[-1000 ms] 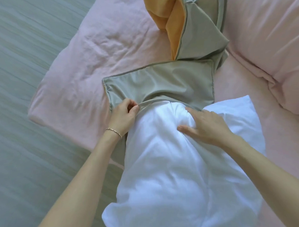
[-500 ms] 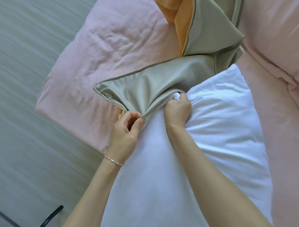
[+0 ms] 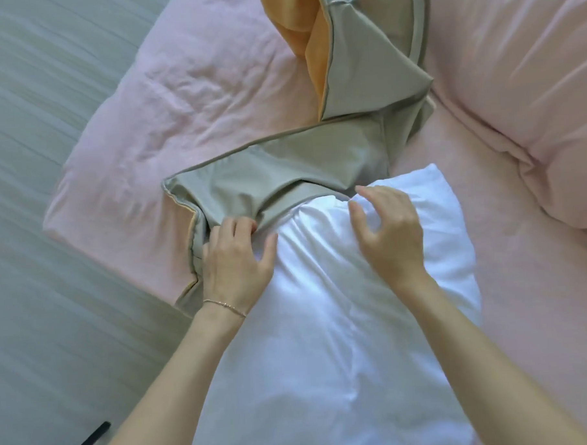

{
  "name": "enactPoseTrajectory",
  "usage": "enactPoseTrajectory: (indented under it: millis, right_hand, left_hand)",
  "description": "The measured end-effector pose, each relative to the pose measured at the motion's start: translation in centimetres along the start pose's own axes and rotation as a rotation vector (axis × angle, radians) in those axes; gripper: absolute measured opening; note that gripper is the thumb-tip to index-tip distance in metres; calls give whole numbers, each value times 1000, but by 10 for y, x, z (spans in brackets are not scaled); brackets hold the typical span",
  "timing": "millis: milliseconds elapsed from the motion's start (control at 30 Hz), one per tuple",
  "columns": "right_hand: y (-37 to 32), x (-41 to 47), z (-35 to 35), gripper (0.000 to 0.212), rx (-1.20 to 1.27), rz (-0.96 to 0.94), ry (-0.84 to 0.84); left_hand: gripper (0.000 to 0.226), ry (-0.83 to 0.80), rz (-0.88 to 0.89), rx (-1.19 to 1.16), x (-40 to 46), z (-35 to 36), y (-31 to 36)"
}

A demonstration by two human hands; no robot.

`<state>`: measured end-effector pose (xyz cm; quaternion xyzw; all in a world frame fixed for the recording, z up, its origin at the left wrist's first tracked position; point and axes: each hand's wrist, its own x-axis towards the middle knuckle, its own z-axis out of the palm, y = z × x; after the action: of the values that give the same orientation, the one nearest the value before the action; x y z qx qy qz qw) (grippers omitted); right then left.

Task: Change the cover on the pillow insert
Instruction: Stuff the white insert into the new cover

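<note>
A white pillow insert (image 3: 324, 338) lies lengthwise on the pink bed, its far end tucked a little into the mouth of a grey-green pillow cover (image 3: 283, 165). The cover's orange inner side (image 3: 297, 27) shows where it folds up at the top. My left hand (image 3: 236, 261) has its fingers hooked on the cover's opening edge at the insert's left corner, thumb spread on the white fabric. My right hand (image 3: 390, 235) hovers with fingers apart over the insert's far right corner, which sticks out of the cover.
A pink duvet (image 3: 179, 92) covers the bed under everything. A plump pink pillow (image 3: 531, 77) lies at the right. The bed's edge runs diagonally at the left, with pale floor (image 3: 36, 300) beyond. A dark curved object (image 3: 89, 439) shows at the bottom left.
My right hand has let go of the insert's top, opened and shifted right. My left hand has moved up along the cover's edge. The cover's mouth now sits over the insert's left corner.
</note>
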<state>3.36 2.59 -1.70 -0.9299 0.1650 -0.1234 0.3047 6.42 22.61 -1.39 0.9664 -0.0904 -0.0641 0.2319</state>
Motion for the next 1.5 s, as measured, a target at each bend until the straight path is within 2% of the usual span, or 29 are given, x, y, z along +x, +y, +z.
enactPoseTrajectory:
  millis: [67, 100, 167, 233, 333, 400, 500, 567, 633, 767, 833, 933, 1033, 1200, 1233, 1300, 1367, 1433, 1500]
  right_hand:
    - [23, 6, -14, 38, -92, 97, 144]
    - [34, 11, -20, 43, -142, 193, 151]
    - [51, 18, -30, 53, -214, 422, 26]
    - [66, 20, -37, 64, -218, 632, -149]
    - [82, 17, -42, 76, -16, 815, -277]
    - [93, 12, -42, 78, 87, 856, -311]
    - [106, 8, -46, 78, 128, 850, -334]
    - [103, 5, -48, 77, 216, 794, -337]
    - [90, 3, -45, 72, 255, 666, -364]
    - [57, -1, -42, 86, 176, 464, -418]
    - [38, -9, -44, 92, 99, 337, -426]
    - [9, -23, -38, 97, 57, 105, -458]
    - [-15, -29, -23, 87, 79, -100, -484]
    - [-61, -37, 15, 68, -26, -279, -499]
    - [-68, -33, 26, 61, -66, -287, -485]
    - [-80, -18, 52, 41, -74, -208, -314]
    - [-80, 0, 67, 22, -39, 51, -165]
    - [-72, 7, 63, 21, 39, 300, -202]
    - [-60, -6, 47, 18, -3, 203, -204]
  left_hand:
    - [33, 69, 41, 11, 5, -1, 11]
    - [30, 96, 84, 4, 12, -2, 17]
    - [28, 82, 209, -18, 29, 0, 30]
    - [30, -18, 276, -44, 49, 4, 45]
    - [24, -231, 158, -53, 68, 12, 61]
    - [20, -335, 101, 51, 78, 15, 65]
    - [18, -436, 124, 201, 88, 13, 68]
    - [14, -468, 72, 182, 94, 14, 68]
    - [9, -500, -34, 82, 101, 11, 67]
    - [2, -645, -275, -191, 112, -10, 62]
    - [11, -684, -394, -312, 113, -22, 58]
    - [10, -684, -485, -461, 111, -34, 55]
    - [5, -678, -499, -529, 112, -45, 51]
    - [13, -582, -540, -742, 104, -62, 40]
    - [15, -581, -517, -771, 98, -65, 40]
    - [16, -571, -457, -783, 82, -72, 37]
    - [18, -548, -385, -750, 66, -73, 32]
    - [17, -496, -249, -606, 50, -65, 29]
    - [8, -420, -135, -462, 45, -48, 30]
